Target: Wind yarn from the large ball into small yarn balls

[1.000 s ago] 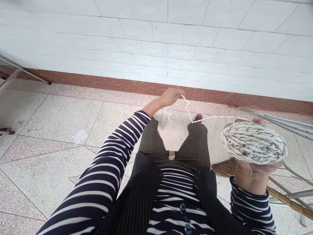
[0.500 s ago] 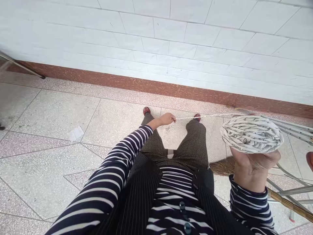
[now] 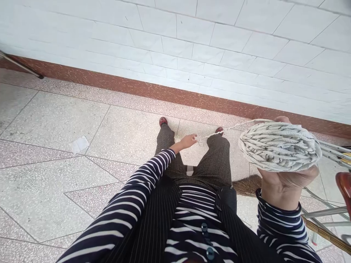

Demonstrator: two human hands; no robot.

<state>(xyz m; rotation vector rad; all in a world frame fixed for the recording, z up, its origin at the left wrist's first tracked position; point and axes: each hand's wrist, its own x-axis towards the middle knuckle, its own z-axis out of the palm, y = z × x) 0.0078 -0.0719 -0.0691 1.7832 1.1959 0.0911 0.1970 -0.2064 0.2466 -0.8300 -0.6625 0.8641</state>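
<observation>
My right hand is raised at the right, gripping an oval wound bundle of white cord with dark flecks. The palm is under the bundle, and a fingertip shows above its far side. From the bundle's upper left, a loose strand of the cord runs left and sags down toward my knee. My left hand is low between my legs, near the strand's free end. Its fingers are slightly apart, and a gap shows between them and the strand.
A straw broom lies behind my right forearm, near metal legs and a reddish-brown rounded edge. A paper scrap is on the tiled floor at left. A white tiled wall stands ahead, and a metal leg is at far left.
My left hand has let go of the strand and dropped slightly. The strand, taut before, now hangs slack and apart from the fingers. The bundle looks slightly larger, still in my right hand.
</observation>
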